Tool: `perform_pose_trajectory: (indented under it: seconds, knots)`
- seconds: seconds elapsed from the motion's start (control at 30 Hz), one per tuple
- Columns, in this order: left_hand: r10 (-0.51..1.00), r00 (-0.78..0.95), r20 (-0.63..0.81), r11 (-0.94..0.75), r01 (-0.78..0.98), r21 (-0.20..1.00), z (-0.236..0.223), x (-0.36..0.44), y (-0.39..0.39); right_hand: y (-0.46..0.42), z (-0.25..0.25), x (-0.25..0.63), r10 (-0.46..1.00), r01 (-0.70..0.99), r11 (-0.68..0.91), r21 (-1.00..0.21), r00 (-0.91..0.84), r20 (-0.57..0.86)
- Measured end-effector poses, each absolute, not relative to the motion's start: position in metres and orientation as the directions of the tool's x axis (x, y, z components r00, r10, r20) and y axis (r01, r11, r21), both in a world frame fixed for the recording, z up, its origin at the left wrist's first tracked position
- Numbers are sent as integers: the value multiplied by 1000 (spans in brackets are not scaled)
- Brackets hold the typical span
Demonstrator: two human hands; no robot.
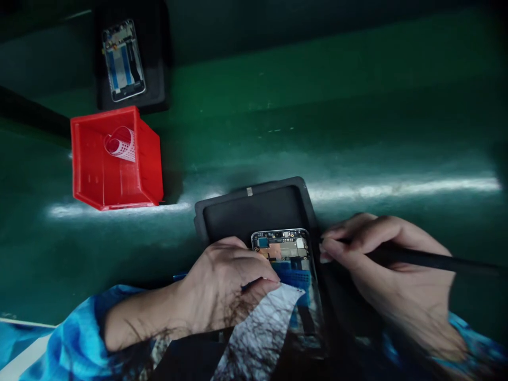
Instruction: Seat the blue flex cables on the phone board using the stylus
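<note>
An opened phone (291,254) with its circuit board showing lies on a black tray (246,211) in front of me. My left hand (226,286) rests on the phone's left side with its fingers pinched on a pale film sheet (265,328) that peels off the phone. My right hand (389,270) is closed round a thin black tool (440,260), holding it like a pen. The tool's tip is just right of the phone's top edge. Both sleeves are blue.
A red plastic bin (115,159) with a curled strip of film inside stands at the left. Behind it a second opened phone (124,61) lies on another black tray (159,79). The surface is a green mat (357,132).
</note>
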State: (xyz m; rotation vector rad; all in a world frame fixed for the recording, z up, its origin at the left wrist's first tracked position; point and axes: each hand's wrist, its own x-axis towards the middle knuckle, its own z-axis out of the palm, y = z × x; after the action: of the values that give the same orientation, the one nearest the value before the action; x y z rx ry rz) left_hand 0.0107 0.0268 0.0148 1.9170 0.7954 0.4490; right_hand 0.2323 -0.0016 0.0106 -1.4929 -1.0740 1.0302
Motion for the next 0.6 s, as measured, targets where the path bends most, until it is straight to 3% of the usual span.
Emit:
perform_pose_trajectory:
  seconds: [0.6]
  knots:
    - [686, 726, -48, -288, 331, 899, 12, 10, 26, -3, 14, 226, 977, 325, -82, -942, 215, -11]
